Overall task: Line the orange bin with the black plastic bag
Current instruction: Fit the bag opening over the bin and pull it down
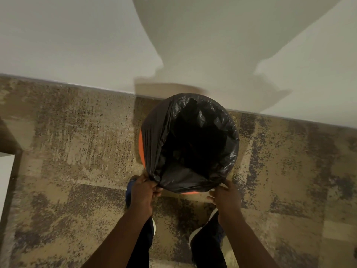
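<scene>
Black plastic bag sits inside the orange bin, mouth open and dark down the middle. Its edge is folded over the rim nearly all the way round; plastic is wrinkled and shiny on the right side, pulled into long pleats on the left. Orange shows only in two spots: a strip on the bin's left side and a thin sliver at the near edge below the bag.

Bin stands on the carpet, right up against the base of the pale wall, roughly centre of view.

Left hand is at the near-left rim, fingers pinched together on a gathered bunch of the bag's edge; the pleats run to that point. Right hand is at the near-right rim, fingers spread apart and lying against the bag's edge or the bin wall; whether they actually grip plastic, cannot tell. Both forearms are bare, reaching in from below.

Under the arms, two dark shoes with pale soles: one just behind the left hand, the other beneath the right wrist. Dark trouser legs below them.

Carpet is mottled tan and brown. A broad shadow of the person falls up the wall behind the bin. At far left, a white panel edge, unclear what it belongs to.
</scene>
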The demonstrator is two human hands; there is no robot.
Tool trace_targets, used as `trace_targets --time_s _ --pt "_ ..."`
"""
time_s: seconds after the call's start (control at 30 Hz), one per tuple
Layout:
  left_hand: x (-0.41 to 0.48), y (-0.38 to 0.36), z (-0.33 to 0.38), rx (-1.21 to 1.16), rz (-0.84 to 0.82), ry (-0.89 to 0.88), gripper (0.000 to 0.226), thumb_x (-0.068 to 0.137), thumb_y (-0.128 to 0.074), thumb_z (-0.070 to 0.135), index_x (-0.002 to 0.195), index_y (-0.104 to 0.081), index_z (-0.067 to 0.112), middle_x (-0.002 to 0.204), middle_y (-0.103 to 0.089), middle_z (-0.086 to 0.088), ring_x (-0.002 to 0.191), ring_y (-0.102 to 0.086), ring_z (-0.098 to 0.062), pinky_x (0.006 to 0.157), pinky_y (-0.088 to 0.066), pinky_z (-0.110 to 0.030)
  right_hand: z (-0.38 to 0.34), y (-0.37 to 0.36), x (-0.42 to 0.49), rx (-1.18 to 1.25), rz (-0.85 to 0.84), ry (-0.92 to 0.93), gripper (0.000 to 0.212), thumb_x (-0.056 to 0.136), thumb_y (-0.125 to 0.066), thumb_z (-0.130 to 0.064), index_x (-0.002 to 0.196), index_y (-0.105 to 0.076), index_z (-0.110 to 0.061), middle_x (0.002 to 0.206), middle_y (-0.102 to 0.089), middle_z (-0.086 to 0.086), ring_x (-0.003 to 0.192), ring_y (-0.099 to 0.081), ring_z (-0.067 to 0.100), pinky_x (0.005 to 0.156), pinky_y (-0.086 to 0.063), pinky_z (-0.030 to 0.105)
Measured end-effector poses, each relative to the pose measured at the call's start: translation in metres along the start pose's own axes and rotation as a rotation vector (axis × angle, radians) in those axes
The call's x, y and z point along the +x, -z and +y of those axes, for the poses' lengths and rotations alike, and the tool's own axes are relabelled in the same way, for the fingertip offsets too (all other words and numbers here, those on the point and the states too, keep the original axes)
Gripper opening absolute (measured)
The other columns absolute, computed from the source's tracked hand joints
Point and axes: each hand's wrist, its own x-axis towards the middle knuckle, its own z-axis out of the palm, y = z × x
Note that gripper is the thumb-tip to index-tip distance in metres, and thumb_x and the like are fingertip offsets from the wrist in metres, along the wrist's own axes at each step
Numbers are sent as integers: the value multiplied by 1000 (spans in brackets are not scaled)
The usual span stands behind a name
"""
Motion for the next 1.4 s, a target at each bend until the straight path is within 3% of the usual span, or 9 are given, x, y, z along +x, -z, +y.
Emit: trace_targets --time_s 0.1,0.2,0.33,0.47,0.83,1.1,1.2,1.27,1.4 --pt "0 7 2 14 13 11 19 94 -54 -9 107 -63 1 58 -62 -8 36 -49 -13 36 -37 -22 -7 5 -9 -85 206 130 49 101 -49 -22 150 -43 -20 131 -64 10 106 -66 31 92 -58 53" --pt "2 11 11 -59 33 5 19 93 -52 -7 100 -65 7 48 -62 0 31 -45 -9 31 -30 -18 -18 -1 -20 4 110 209 57 101 -53 -27 155 -36 -21 138 -58 2 121 -60 28 104 -51 51" --pt "4 5 28 -160 91 1 18 98 -46 -1 92 -61 6 51 -64 -2 33 -53 -9 30 -31 -17 -38 -18 -18 118 24 103 17 100 -57 -21 116 -59 -27 125 -66 9 113 -65 31 104 -52 55" --pt "13 7 44 -196 143 10 18 96 -44 6 83 -57 9 63 -58 -6 33 -46 -12 35 -34 -22 -48 -36 -14 211 35 62 40 101 -58 -19 140 -47 -15 131 -62 15 119 -61 34 109 -48 55" --pt "46 -4 36 17 263 -52 40 106 -41 35 83 -65 12 62 -54 -5 37 -39 -11 34 -32 -20 -48 -58 -8 373 119 81 60 98 -65 -28 149 -36 -18 146 -55 13 130 -57 37 110 -48 55" --pt "8 0 6 -21 234 -138 65 96 -42 70 105 -62 10 81 -73 -17 53 -69 -26 52 -63 -41 -21 -51 -3 234 101 109 69 94 -72 -23 151 -34 -20 146 -55 10 132 -55 35 113 -45 52" --pt "-15 -8 -10 30 137 -142 51 90 -72 49 112 -59 5 88 -76 -16 58 -74 -25 52 -61 -34 -15 -51 -5 191 106 119 71 91 -76 -22 150 -37 -14 144 -57 13 130 -56 35 105 -48 41" --pt "-20 -12 -14 22 134 -138 41 93 -74 30 119 -58 2 98 -75 -15 62 -76 -25 57 -63 -35 -8 -51 -13 176 97 141 75 91 -77 -23 152 -36 -13 144 -57 12 129 -57 34 97 -46 34" --pt "-24 -13 -13 -62 153 -135 19 96 -70 18 107 -60 6 103 -72 -13 74 -77 -26 61 -64 -37 16 -53 -22 236 -72 79 65 98 -68 -25 153 -33 -24 147 -54 9 131 -57 34 108 -50 54"
